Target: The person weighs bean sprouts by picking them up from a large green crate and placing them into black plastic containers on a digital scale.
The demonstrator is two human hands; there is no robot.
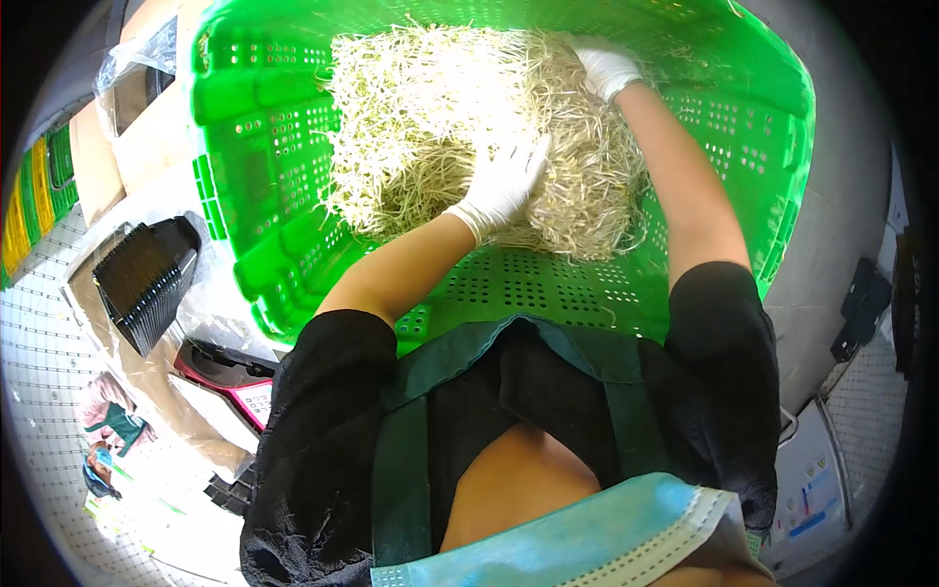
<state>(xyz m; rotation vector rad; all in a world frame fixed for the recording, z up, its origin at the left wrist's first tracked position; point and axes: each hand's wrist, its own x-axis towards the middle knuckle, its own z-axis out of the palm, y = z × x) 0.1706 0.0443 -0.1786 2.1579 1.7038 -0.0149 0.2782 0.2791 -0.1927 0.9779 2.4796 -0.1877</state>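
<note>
A large heap of pale bean sprouts (425, 125) lies in a perforated green plastic crate (257, 183). My left hand (502, 180), in a white glove, rests on the near middle of the sprouts, its fingers partly sunk among them; whether they close on any cannot be told. My right hand (605, 66), gloved too, is at the far right edge of the sprouts, with its fingertips hidden by strands and glare. Bright light washes out the middle of the heap.
Left of the crate are a stack of black plastic trays (147, 282), cardboard boxes (150, 154) and a pink-edged device (249, 400). Green and yellow crates (33, 205) stand farther left. At the lower left is another person (110, 440) in a mask. A white appliance (810, 477) stands lower right.
</note>
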